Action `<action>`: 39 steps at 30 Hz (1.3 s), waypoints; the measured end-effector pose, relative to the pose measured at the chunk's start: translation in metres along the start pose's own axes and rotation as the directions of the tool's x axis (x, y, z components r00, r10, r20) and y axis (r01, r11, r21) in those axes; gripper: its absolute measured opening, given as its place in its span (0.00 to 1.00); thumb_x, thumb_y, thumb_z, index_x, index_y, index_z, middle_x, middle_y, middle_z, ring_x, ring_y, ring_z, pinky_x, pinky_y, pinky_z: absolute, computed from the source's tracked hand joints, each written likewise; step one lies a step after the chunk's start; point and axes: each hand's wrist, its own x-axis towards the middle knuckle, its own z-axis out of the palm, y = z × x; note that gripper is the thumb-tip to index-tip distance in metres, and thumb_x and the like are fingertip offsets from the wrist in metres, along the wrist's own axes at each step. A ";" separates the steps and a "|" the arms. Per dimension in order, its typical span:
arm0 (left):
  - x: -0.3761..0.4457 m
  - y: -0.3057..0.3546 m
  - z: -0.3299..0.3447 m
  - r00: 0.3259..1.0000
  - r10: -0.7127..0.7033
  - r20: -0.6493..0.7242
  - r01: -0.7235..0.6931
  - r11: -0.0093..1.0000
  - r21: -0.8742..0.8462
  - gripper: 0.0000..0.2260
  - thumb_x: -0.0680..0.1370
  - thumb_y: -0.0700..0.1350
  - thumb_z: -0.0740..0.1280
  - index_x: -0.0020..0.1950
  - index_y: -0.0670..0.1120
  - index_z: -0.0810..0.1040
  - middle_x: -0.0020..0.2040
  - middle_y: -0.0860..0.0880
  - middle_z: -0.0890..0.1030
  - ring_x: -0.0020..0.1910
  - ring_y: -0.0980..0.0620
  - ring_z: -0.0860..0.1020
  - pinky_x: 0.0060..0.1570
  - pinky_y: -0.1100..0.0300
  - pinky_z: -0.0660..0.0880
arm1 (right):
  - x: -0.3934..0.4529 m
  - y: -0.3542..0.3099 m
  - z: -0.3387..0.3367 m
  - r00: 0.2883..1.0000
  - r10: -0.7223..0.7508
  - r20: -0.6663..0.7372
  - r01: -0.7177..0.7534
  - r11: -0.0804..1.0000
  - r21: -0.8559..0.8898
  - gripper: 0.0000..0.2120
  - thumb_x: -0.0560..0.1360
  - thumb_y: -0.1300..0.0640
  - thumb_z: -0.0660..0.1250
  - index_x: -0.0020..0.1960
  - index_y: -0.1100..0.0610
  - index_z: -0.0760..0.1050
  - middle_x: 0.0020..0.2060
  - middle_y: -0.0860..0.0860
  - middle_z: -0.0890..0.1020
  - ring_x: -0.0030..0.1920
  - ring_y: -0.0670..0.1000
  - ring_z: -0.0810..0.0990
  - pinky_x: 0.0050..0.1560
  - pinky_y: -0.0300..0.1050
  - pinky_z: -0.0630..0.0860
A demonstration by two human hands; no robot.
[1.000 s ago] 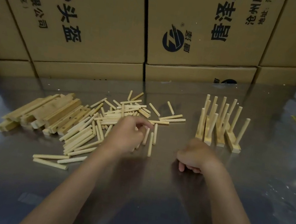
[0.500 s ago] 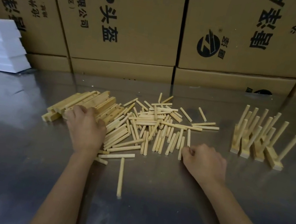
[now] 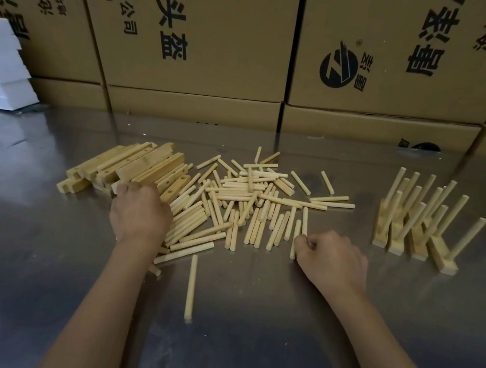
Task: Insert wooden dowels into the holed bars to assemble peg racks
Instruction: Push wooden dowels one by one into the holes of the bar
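Four peg racks (image 3: 419,230), as far as can be counted, are already assembled and are set upright at the right of the counter (image 3: 242,342), well apart from the loose parts. Much is judged to be left: a stack of holed bars (image 3: 129,169) lies at the far left, and many wooden dowels (image 3: 251,204) are spread between the stack and the racks. One single dowel (image 3: 191,287) lies alone, nearer than the heap. The bars are pale, square-edged wood with round holes in one face; the dowels are short, smooth and of the same pale colour. The left hand (image 3: 139,215) is placed on the near end of the bars with its fingers curled over them; whether a bar is truly gripped cannot be told. The right hand (image 3: 333,258) is clenched loosely at the right edge of the dowels, and a dowel seems to be pinched at its fingertips.
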 end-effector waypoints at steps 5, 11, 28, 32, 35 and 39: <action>0.000 0.001 -0.001 0.999 -0.042 0.029 0.044 0.997 -0.063 0.05 0.78 0.41 0.64 0.52 0.43 0.78 0.41 0.44 0.78 0.43 0.41 0.76 0.40 0.52 0.70 | -0.003 -0.001 -0.005 1.000 -0.002 -0.002 0.002 0.998 0.056 0.23 0.79 0.48 0.57 0.27 0.57 0.67 0.26 0.50 0.74 0.32 0.52 0.76 0.39 0.46 0.71; -0.002 0.005 -0.011 0.993 -0.046 -0.109 0.010 0.951 -0.310 0.06 0.80 0.44 0.66 0.56 0.46 0.79 0.42 0.45 0.80 0.47 0.39 0.78 0.42 0.52 0.69 | -0.004 -0.001 -0.006 0.998 0.002 -0.055 0.004 0.994 0.107 0.23 0.79 0.48 0.57 0.29 0.57 0.72 0.25 0.49 0.75 0.31 0.50 0.74 0.37 0.46 0.67; -0.056 0.071 -0.023 0.766 0.500 0.403 0.117 0.509 -0.853 0.12 0.72 0.41 0.77 0.53 0.48 0.81 0.48 0.47 0.84 0.39 0.52 0.81 0.42 0.58 0.78 | -0.015 -0.037 -0.011 0.988 -0.072 0.139 -0.094 0.438 0.894 0.03 0.80 0.55 0.65 0.51 0.53 0.74 0.36 0.49 0.84 0.29 0.44 0.80 0.26 0.35 0.72; -0.054 0.070 -0.024 0.748 0.511 0.423 0.220 0.411 -0.885 0.11 0.72 0.44 0.77 0.53 0.47 0.82 0.47 0.49 0.83 0.41 0.53 0.81 0.41 0.60 0.77 | -0.016 -0.040 -0.019 0.961 -0.070 0.267 -0.217 0.405 0.888 0.06 0.80 0.56 0.65 0.52 0.58 0.76 0.32 0.46 0.83 0.27 0.48 0.78 0.23 0.39 0.68; -0.049 0.068 -0.024 0.681 0.530 0.506 0.396 0.315 -0.863 0.16 0.78 0.58 0.66 0.59 0.49 0.82 0.55 0.49 0.84 0.55 0.49 0.82 0.54 0.55 0.77 | -0.025 -0.047 -0.022 0.897 -0.257 0.359 -0.226 0.431 0.874 0.05 0.80 0.55 0.64 0.49 0.53 0.79 0.30 0.46 0.81 0.27 0.49 0.75 0.24 0.42 0.68; -0.047 0.068 -0.026 0.584 0.596 0.551 0.606 0.131 -0.784 0.22 0.82 0.59 0.56 0.59 0.42 0.77 0.55 0.40 0.84 0.56 0.43 0.83 0.53 0.52 0.79 | -0.041 -0.061 -0.015 0.809 -0.398 0.432 -0.282 0.383 0.880 0.07 0.81 0.51 0.63 0.51 0.49 0.80 0.35 0.48 0.83 0.29 0.47 0.78 0.24 0.38 0.71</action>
